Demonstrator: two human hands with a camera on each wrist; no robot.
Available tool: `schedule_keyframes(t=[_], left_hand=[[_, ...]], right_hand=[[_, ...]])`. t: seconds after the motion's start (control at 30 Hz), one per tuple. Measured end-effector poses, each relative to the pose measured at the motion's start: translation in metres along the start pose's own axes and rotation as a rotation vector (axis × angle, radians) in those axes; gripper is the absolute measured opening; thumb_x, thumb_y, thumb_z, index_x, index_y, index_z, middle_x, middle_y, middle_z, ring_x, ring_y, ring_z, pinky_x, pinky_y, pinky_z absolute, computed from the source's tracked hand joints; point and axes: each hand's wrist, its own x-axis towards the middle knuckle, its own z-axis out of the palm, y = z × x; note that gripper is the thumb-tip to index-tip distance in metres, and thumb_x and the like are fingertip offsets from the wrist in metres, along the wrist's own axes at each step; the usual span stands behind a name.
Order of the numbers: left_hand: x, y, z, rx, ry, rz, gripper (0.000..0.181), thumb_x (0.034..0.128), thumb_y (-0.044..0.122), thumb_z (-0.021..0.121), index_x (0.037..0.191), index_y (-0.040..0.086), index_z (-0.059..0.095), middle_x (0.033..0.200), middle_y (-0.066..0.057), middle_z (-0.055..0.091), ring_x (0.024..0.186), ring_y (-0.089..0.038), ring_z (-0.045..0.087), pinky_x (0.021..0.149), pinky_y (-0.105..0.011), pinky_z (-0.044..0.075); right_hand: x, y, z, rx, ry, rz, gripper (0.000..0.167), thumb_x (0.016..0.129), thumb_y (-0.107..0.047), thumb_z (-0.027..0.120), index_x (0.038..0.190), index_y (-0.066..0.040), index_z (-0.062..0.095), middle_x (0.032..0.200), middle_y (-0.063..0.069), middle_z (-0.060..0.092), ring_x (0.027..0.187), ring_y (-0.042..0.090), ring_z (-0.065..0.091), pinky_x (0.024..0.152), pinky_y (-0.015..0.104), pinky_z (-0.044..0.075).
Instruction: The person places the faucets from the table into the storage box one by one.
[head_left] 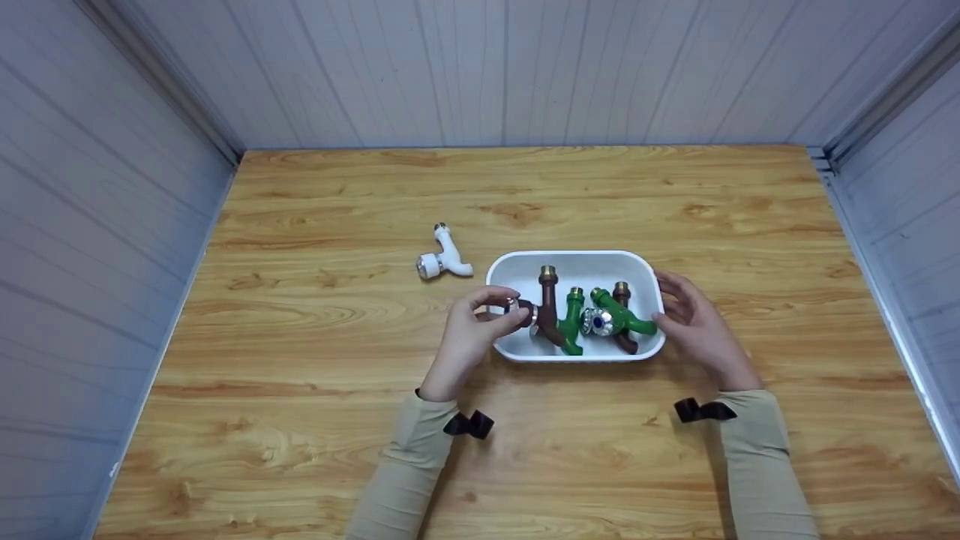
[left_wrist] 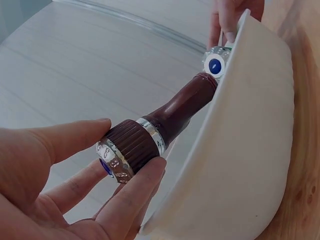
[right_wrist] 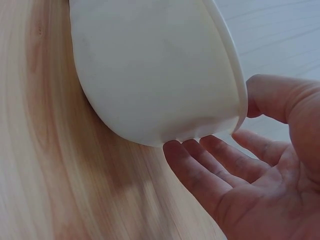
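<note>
My left hand (head_left: pixel 465 339) pinches the ribbed knob of a brown tap (head_left: pixel 550 300) with thumb and fingers. In the left wrist view this brown tap (left_wrist: pixel 180 111) slants at the tub's rim, its handle end between the fingertips. The right end of a white plastic tub (head_left: pixel 570 253) is held by my right hand (head_left: pixel 705 334), thumb at the rim and fingertips against the outer wall. Two green taps, one upright (head_left: pixel 573 315) and one tilted (head_left: pixel 616 315), lie inside. Beside them is another brown tap (head_left: pixel 627 344), partly covered by the tilted green one.
On the wooden table (head_left: pixel 300 330), a white tap (head_left: pixel 448 255) lies left of the tub, near its back corner. Pale panel walls (head_left: pixel 465 75) stand behind the table and on both sides.
</note>
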Motion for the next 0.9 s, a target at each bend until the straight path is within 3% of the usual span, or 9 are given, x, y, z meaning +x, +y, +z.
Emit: schedule_keyframes(t=[0.13,0.23,0.57,0.9], left_hand=[[0.01,-0.014,0.002,0.049,0.014,-0.008,0.031,0.0825,0.007,0.075,0.111,0.002,0.066,0.107,-0.014,0.057,0.083,-0.022,0.064,0.078,-0.03,0.057],[0.014,-0.02,0.003,0.099,0.025,0.019,0.033,0.0819,0.011,0.077,0.112,0.002,0.067,0.106,-0.013,0.058,0.081,-0.022,0.065,0.077,-0.03,0.057],[0.014,-0.022,0.01,0.205,0.027,0.072,0.027,0.0809,0.019,0.078,0.105,0.009,0.07,0.098,-0.008,0.062,0.078,-0.02,0.065,0.073,-0.03,0.056],[0.018,-0.027,0.019,0.255,0.004,0.111,0.026,0.0807,0.016,0.078,0.102,0.004,0.07,0.091,-0.006,0.063,0.071,-0.017,0.062,0.066,-0.027,0.055]], right_hand=[[0.0,0.001,0.0,-0.002,0.006,-0.012,0.06,0.091,0.007,0.056,0.145,-0.001,0.032,0.144,0.022,0.037,0.126,0.038,0.043,0.098,0.018,0.041],[0.0,0.001,0.001,0.013,0.007,-0.029,0.06,0.091,0.009,0.056,0.145,0.002,0.031,0.144,0.024,0.037,0.125,0.037,0.043,0.097,0.018,0.042],[0.0,0.0,0.002,0.026,0.011,-0.033,0.061,0.09,0.01,0.056,0.144,0.003,0.031,0.143,0.025,0.037,0.122,0.036,0.046,0.096,0.018,0.042],[-0.001,0.0,0.001,0.009,0.003,-0.019,0.061,0.091,0.007,0.057,0.146,0.0,0.03,0.145,0.023,0.037,0.126,0.04,0.041,0.097,0.016,0.04]])
